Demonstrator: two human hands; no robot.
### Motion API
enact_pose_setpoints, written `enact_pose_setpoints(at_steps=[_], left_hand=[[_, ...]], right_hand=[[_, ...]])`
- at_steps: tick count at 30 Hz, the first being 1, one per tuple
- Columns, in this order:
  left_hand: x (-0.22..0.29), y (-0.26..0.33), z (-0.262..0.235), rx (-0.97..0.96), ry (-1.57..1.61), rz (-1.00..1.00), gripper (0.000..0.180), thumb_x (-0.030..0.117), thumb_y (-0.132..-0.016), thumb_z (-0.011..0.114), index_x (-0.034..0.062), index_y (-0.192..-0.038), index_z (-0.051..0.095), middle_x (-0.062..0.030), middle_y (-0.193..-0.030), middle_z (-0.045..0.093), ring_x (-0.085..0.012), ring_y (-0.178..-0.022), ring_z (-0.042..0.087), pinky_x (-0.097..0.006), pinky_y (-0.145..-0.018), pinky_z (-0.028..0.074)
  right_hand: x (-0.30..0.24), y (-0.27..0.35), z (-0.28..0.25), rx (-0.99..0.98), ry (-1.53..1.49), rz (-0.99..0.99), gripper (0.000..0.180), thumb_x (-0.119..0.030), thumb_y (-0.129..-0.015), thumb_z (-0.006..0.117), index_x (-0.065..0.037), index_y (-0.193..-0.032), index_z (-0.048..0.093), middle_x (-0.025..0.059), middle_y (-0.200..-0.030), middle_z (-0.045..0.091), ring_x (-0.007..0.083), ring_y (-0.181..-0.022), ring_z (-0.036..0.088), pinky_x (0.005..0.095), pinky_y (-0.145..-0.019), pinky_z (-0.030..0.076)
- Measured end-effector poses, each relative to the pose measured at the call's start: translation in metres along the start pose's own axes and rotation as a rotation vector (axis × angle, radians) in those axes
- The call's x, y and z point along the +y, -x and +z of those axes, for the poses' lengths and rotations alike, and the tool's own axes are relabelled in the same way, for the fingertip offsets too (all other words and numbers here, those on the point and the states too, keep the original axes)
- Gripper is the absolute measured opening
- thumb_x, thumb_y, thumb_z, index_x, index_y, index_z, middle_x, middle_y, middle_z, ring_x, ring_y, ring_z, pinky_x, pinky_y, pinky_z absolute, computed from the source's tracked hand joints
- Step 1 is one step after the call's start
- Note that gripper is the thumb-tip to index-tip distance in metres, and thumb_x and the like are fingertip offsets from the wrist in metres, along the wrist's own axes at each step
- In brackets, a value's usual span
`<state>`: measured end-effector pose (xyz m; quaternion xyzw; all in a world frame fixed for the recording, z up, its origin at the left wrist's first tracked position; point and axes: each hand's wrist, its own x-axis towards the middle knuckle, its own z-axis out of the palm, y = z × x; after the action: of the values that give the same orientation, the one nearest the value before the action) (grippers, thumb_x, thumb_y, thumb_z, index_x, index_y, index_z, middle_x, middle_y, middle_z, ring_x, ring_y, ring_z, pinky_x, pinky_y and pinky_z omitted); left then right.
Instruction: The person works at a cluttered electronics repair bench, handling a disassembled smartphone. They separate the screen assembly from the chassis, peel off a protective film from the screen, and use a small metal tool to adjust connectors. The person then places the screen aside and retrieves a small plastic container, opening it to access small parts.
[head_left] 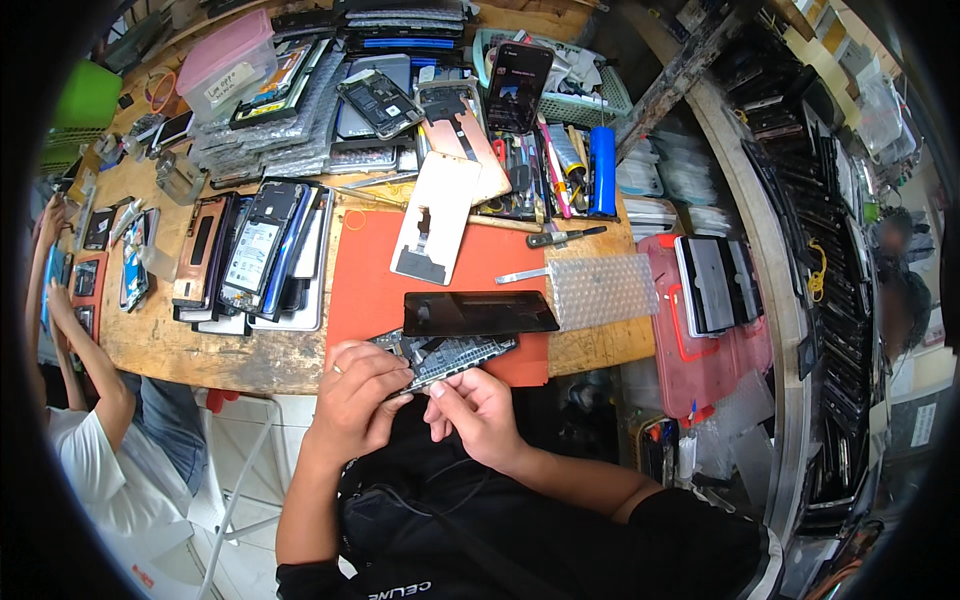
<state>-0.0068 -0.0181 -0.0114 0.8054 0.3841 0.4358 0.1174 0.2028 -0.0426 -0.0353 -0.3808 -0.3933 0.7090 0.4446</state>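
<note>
Two-handed grip on an opened phone [462,350]
Left hand [355,398] clasps its left end; right hand [476,416] seems to pinch its near edge; black screen [480,314] lies just beyond.

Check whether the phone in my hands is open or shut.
Open: the phone shows its bare inner parts beside your left hand.

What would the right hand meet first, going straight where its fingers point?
Probably the opened dark rectangular phone body in the left hand; the right hand seems at its edge, though contact is unclear.
</note>
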Motion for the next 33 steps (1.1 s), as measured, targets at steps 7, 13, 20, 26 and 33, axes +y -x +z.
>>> enact_pose_setpoints(at_steps=[7, 13, 20, 26, 33], left_hand=[[0.0, 0.006, 0.0, -0.049, -0.237, 0.003, 0.027, 0.006, -0.082, 0.084, 0.0049, -0.108, 0.073, -0.0126, -0.113, 0.073, -0.0336, -0.104, 0.069, -0.05, -0.098, 0.05], [0.008, 0.005, 0.001, 0.112, -0.078, -0.147, 0.021, -0.002, -0.085, 0.073, 0.0035, -0.105, 0.075, -0.0153, -0.11, 0.074, -0.0363, -0.104, 0.069, -0.048, -0.096, 0.049], [-0.017, -0.024, -0.027, 0.176, -0.253, -0.146, 0.011, -0.002, -0.093, 0.071, 0.001, -0.103, 0.073, -0.0141, -0.103, 0.075, -0.0335, -0.1, 0.07, -0.045, -0.094, 0.049], [-0.032, -0.009, -0.012, 0.061, -0.342, -0.093, 0.016, -0.005, -0.092, 0.069, 0.0013, -0.107, 0.072, -0.0149, -0.103, 0.073, -0.0339, -0.094, 0.068, -0.043, -0.084, 0.05], [-0.03, -0.011, -0.008, 0.051, -0.285, -0.152, 0.009, -0.002, -0.096, 0.07, -0.0031, -0.104, 0.072, -0.0171, -0.099, 0.072, -0.0328, -0.09, 0.069, -0.041, -0.081, 0.053]], right_hand=[[-0.026, 0.02, -0.02, -0.308, 0.174, 0.24, 0.017, -0.015, -0.114, 0.063, 0.0, -0.111, 0.071, 0.0039, -0.088, 0.074, 0.0086, -0.074, 0.069, 0.0246, -0.067, 0.055], [-0.058, 0.035, -0.03, -0.469, 0.614, -0.067, 0.013, -0.012, -0.104, 0.073, 0.0, -0.11, 0.073, 0.0083, -0.087, 0.074, 0.0149, -0.069, 0.067, 0.0322, -0.065, 0.053], [-0.111, 0.009, -0.014, -0.605, 0.784, -0.439, 0.015, -0.011, -0.101, 0.074, -0.001, -0.112, 0.071, 0.012, -0.092, 0.072, 0.0309, -0.077, 0.072, 0.0412, -0.068, 0.057], [-0.145, -0.022, 0.039, -0.863, 0.924, -0.833, 0.016, -0.015, -0.098, 0.073, 0.001, -0.098, 0.07, 0.0152, -0.083, 0.067, 0.0337, -0.072, 0.07, 0.0449, -0.063, 0.057], [-0.165, -0.029, 0.076, -0.895, 1.178, -1.2, 0.018, -0.016, -0.097, 0.072, 0.002, -0.094, 0.07, 0.0149, -0.081, 0.068, 0.0317, -0.069, 0.069, 0.0448, -0.06, 0.057]])
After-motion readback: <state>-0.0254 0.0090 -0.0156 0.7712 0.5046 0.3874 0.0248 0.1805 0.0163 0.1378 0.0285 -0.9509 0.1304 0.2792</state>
